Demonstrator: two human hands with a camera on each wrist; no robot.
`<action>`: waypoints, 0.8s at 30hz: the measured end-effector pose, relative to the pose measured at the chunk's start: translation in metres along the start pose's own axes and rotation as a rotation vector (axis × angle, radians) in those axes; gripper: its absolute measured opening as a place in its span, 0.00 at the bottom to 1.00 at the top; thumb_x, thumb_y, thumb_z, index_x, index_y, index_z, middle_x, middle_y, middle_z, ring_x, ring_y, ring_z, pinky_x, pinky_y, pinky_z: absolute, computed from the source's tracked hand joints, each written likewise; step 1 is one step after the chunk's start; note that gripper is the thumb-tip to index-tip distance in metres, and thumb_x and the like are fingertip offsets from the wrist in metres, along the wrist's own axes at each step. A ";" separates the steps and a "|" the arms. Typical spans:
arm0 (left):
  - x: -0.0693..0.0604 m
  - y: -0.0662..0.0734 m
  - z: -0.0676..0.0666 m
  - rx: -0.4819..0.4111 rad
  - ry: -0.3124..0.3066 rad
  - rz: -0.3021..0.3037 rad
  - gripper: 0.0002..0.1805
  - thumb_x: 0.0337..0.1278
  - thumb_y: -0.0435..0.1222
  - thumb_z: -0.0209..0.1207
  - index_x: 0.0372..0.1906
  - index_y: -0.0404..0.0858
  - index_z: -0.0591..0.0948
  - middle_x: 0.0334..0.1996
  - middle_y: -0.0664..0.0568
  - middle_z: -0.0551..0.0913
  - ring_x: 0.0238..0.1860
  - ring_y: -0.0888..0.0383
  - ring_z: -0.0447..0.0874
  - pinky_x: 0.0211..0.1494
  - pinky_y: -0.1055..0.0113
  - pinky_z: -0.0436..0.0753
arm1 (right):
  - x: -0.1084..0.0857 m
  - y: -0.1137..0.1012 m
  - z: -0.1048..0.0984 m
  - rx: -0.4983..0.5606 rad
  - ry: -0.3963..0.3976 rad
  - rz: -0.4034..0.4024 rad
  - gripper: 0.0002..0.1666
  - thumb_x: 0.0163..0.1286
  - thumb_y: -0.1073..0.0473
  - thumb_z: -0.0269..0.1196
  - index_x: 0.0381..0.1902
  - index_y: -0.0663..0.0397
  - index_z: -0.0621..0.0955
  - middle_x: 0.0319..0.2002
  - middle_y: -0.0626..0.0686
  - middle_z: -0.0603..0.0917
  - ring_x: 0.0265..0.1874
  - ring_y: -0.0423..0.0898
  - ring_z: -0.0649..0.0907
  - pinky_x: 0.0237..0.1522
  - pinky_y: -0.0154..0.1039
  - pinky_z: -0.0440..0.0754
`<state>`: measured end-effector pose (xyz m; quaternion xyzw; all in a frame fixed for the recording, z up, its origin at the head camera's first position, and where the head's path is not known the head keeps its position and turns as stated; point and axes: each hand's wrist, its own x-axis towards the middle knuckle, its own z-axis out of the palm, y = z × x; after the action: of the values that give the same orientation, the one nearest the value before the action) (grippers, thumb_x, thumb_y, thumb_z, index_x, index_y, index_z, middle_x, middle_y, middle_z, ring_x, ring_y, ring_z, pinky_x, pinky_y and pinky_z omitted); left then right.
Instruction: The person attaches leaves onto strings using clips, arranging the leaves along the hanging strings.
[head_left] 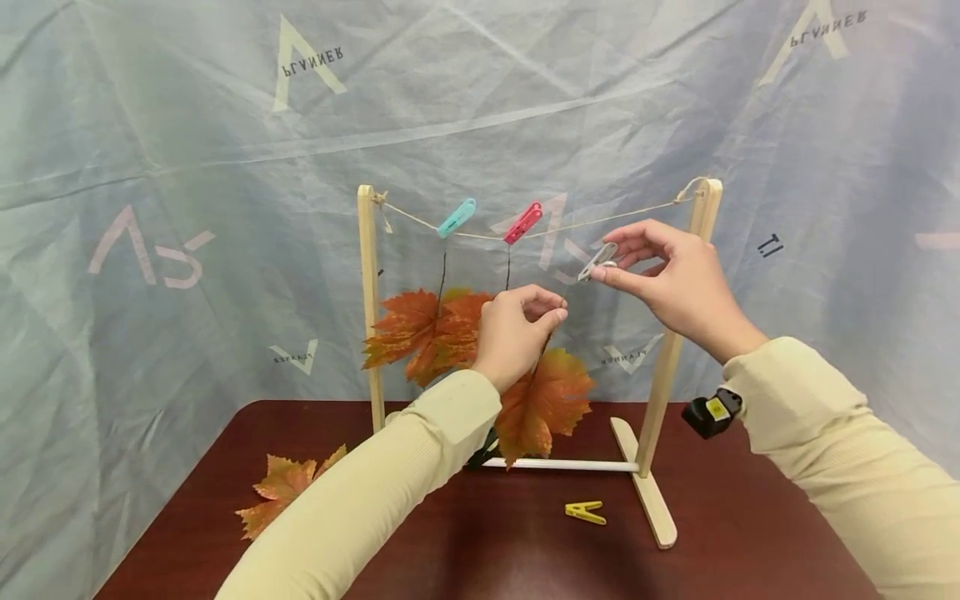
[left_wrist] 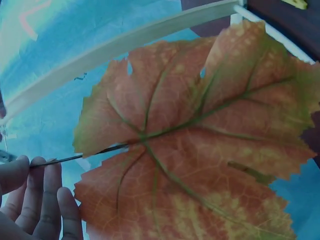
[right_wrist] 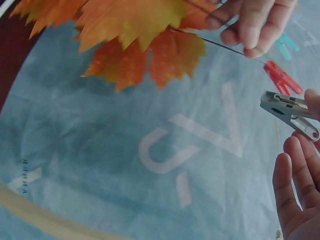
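Observation:
My left hand [head_left: 521, 329] pinches the thin dark stem of an orange maple leaf [head_left: 542, 406], which hangs below the fingers. In the left wrist view the leaf [left_wrist: 200, 125] fills most of the picture, its stem held between thumb and fingertips. To the right, my right hand [head_left: 671, 279] pinches a grey clothespin [head_left: 597, 262] by its handle end, near the string [head_left: 600, 221]. Seen from the right wrist, the grey clothespin [right_wrist: 290, 112] lies between thumb and fingers. A blue clothespin [head_left: 457, 218] and a red clothespin [head_left: 523, 222] on the string have leaf stems hanging beneath them.
The string spans two wooden posts [head_left: 660, 400] of a stand with a white crossbar [head_left: 570, 465]. On the brown table [head_left: 712, 517] lie a yellow clothespin [head_left: 585, 512] and another maple leaf [head_left: 277, 492], partly hidden by my left sleeve. A printed grey cloth [head_left: 187, 333] hangs behind.

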<state>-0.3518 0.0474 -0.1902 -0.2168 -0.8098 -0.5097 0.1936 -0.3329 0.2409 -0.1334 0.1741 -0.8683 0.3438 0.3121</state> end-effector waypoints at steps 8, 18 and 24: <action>0.026 0.005 0.014 -0.003 0.118 -0.054 0.06 0.65 0.37 0.68 0.42 0.41 0.90 0.34 0.53 0.90 0.36 0.58 0.86 0.41 0.68 0.80 | 0.028 -0.008 -0.007 0.075 0.067 -0.030 0.21 0.61 0.51 0.77 0.50 0.52 0.87 0.36 0.35 0.86 0.36 0.31 0.83 0.35 0.28 0.75; 0.044 0.015 0.025 -0.014 0.204 -0.122 0.06 0.64 0.39 0.69 0.42 0.44 0.91 0.33 0.55 0.90 0.37 0.57 0.86 0.39 0.66 0.79 | 0.049 -0.006 -0.011 0.096 0.073 0.023 0.20 0.60 0.49 0.77 0.47 0.51 0.89 0.37 0.34 0.87 0.37 0.33 0.83 0.38 0.28 0.78; 0.050 0.017 0.029 -0.030 0.237 -0.157 0.05 0.64 0.40 0.69 0.41 0.46 0.90 0.32 0.56 0.90 0.34 0.59 0.85 0.38 0.66 0.80 | 0.059 -0.002 -0.007 0.153 0.068 0.028 0.16 0.60 0.53 0.77 0.44 0.53 0.89 0.34 0.33 0.86 0.35 0.33 0.85 0.39 0.26 0.80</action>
<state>-0.3869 0.0883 -0.1622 -0.0939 -0.7882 -0.5572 0.2441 -0.3723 0.2394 -0.0892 0.1736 -0.8308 0.4193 0.3222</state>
